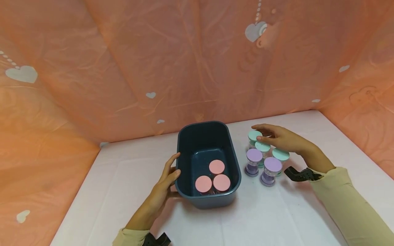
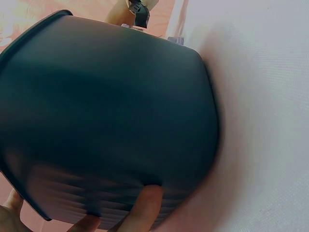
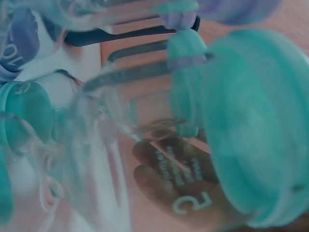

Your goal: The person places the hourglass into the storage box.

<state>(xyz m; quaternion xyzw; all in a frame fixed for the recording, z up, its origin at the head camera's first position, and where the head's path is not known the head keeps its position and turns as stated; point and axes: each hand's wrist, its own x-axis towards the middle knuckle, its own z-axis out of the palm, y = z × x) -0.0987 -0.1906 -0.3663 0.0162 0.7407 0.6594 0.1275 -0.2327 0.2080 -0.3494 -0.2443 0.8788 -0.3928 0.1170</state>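
Note:
My left hand (image 1: 163,186) grips the left side of a dark blue plastic bin (image 1: 207,201), with its fingertips on the outer wall in the left wrist view. Three pink-capped sand timers (image 1: 217,166) stand in the bin's near end. My right hand (image 1: 280,136) hovers over three mint-capped sand timers (image 1: 280,154), fingers beyond the farthest cap and thumb at its near edge. In the right wrist view those fingers (image 3: 178,183) appear through the clear body of a mint timer (image 3: 256,125) marked 5. Two purple-capped sand timers (image 1: 272,164) stand just in front.
A white cloth (image 1: 101,194) covers the table. Orange-pink sheets (image 1: 184,61) with pale hearts rise behind it and at both sides. The timers form a tight group right of the bin, so neighbours stand close to my right fingers.

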